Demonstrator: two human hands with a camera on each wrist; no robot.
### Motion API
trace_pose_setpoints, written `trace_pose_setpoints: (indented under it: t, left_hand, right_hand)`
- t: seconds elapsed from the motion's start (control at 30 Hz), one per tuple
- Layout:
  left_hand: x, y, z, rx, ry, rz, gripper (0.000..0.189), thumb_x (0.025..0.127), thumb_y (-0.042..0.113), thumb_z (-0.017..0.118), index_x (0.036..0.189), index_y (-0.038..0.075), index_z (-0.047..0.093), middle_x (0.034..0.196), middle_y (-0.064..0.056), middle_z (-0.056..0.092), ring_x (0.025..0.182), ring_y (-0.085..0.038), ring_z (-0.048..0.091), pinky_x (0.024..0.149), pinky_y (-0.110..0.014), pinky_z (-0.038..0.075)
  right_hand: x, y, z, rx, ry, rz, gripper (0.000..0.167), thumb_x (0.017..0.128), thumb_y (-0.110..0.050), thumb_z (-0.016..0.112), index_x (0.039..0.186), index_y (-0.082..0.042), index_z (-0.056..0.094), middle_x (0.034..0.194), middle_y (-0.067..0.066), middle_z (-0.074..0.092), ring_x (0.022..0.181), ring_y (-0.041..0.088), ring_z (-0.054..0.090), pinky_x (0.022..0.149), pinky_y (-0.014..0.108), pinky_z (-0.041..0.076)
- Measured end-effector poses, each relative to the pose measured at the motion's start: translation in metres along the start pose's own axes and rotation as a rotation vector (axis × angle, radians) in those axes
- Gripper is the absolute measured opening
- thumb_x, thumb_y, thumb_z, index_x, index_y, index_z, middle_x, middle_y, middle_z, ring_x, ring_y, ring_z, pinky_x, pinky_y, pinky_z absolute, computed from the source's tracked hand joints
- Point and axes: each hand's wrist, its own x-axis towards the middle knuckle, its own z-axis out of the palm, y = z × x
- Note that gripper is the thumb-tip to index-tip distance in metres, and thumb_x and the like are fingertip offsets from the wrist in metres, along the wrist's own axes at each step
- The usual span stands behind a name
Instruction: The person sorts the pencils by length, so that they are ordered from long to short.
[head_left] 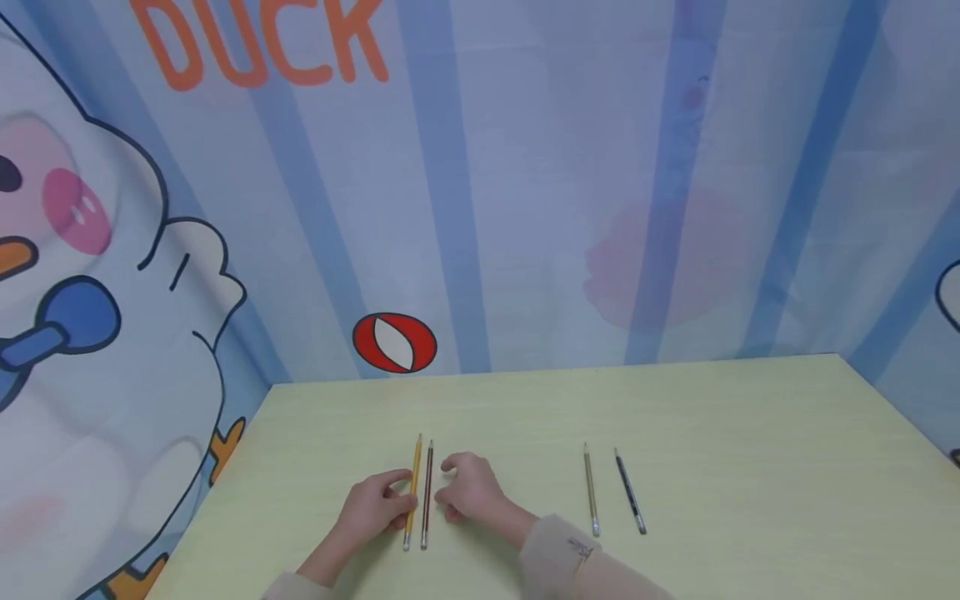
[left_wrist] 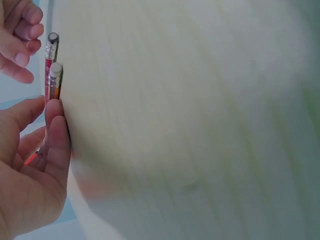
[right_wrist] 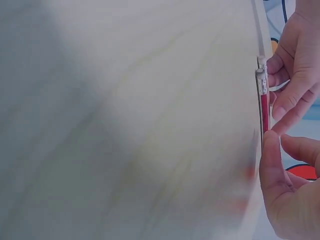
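A yellow pencil (head_left: 417, 454) lies along the left hand's fingertips. My left hand (head_left: 372, 506) pinches it, the thumb crossing over the barrel and the index fingertip at its left side. Parallel to it, just to the right, is a dark red pencil (head_left: 427, 492) with its eraser end toward me. Beside that one, my right hand (head_left: 471, 487) stays a small gap away, thumb and index finger apart and holding nothing. In the left wrist view, the yellow pencil's white eraser (left_wrist: 56, 71) sticks out past the left fingertips (left_wrist: 53, 109).
Two more pencils lie farther right on the pale table (head_left: 720, 467): a gold one (head_left: 590, 487) and a black one (head_left: 630, 492), slightly slanted. Behind the table's far edge hangs a blue striped backdrop (head_left: 525, 208) with cartoon prints.
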Motion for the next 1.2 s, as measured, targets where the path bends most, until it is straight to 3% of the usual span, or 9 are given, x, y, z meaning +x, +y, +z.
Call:
trace_pose_setpoints:
  t: [0.27,0.5,0.6,0.77,0.9,1.1,1.2]
  left_hand:
    - [-0.002,-0.001,-0.002,0.065,0.014,0.023,0.049,0.079,0.02,0.064,0.122,0.004,0.05,0.057,0.003,0.055,0.047,-0.01,0.048,0.047,-0.024,0.038]
    - [-0.004,0.016,-0.001,0.122,0.175,0.109,0.036,0.078,0.017,0.063,0.113,0.008,0.059,0.072,0.004,0.06,0.062,-0.008,0.055,0.052,-0.023,0.041]
    - [-0.006,0.025,0.006,0.145,0.209,0.158,0.032,0.079,0.016,0.062,0.11,0.009,0.06,0.077,0.004,0.062,0.072,-0.009,0.059,0.056,-0.022,0.043]
    - [-0.008,0.042,0.025,0.148,0.197,0.291,0.03,0.08,0.018,0.061,0.109,0.01,0.06,0.093,-0.002,0.066,0.086,-0.017,0.061,0.066,-0.03,0.048]
    - [-0.011,0.057,0.042,0.138,0.173,0.366,0.033,0.08,0.019,0.062,0.112,0.01,0.059,0.107,-0.005,0.063,0.096,-0.022,0.059,0.074,-0.037,0.048]
    - [-0.011,0.078,0.067,0.132,0.118,0.418,0.046,0.08,0.021,0.062,0.122,0.007,0.051,0.122,-0.01,0.055,0.111,-0.028,0.052,0.089,-0.042,0.042]
    - [-0.009,0.088,0.078,0.117,0.093,0.414,0.05,0.08,0.022,0.062,0.126,0.008,0.047,0.127,-0.009,0.051,0.115,-0.027,0.049,0.093,-0.042,0.039]
  right_hand:
    - [-0.014,0.007,-0.019,-0.053,-0.1,-0.07,0.037,0.07,-0.005,0.069,0.104,0.001,0.058,0.055,0.003,0.056,0.042,0.013,0.05,0.043,0.023,0.042]
    - [-0.027,0.019,-0.048,-0.119,-0.203,-0.212,0.03,0.071,-0.006,0.067,0.1,0.002,0.061,0.065,0.002,0.06,0.055,0.009,0.053,0.053,0.022,0.043]
    - [-0.032,0.023,-0.059,-0.19,-0.219,-0.288,0.028,0.072,-0.008,0.066,0.098,0.0,0.063,0.076,0.003,0.063,0.066,0.009,0.055,0.06,0.021,0.043]
    - [-0.041,0.034,-0.076,-0.324,-0.241,-0.364,0.028,0.072,-0.012,0.066,0.099,-0.004,0.064,0.096,0.006,0.066,0.09,0.019,0.06,0.077,0.027,0.047]
    - [-0.046,0.043,-0.091,-0.378,-0.248,-0.389,0.028,0.073,-0.014,0.065,0.099,-0.005,0.065,0.1,0.003,0.066,0.099,0.02,0.058,0.084,0.034,0.045]
    - [-0.052,0.056,-0.119,-0.386,-0.248,-0.404,0.028,0.075,-0.015,0.064,0.102,-0.005,0.063,0.105,0.005,0.064,0.102,0.023,0.057,0.085,0.039,0.045]
    - [-0.054,0.063,-0.134,-0.388,-0.235,-0.416,0.027,0.076,-0.013,0.063,0.102,-0.003,0.063,0.106,0.007,0.063,0.103,0.025,0.057,0.084,0.04,0.045]
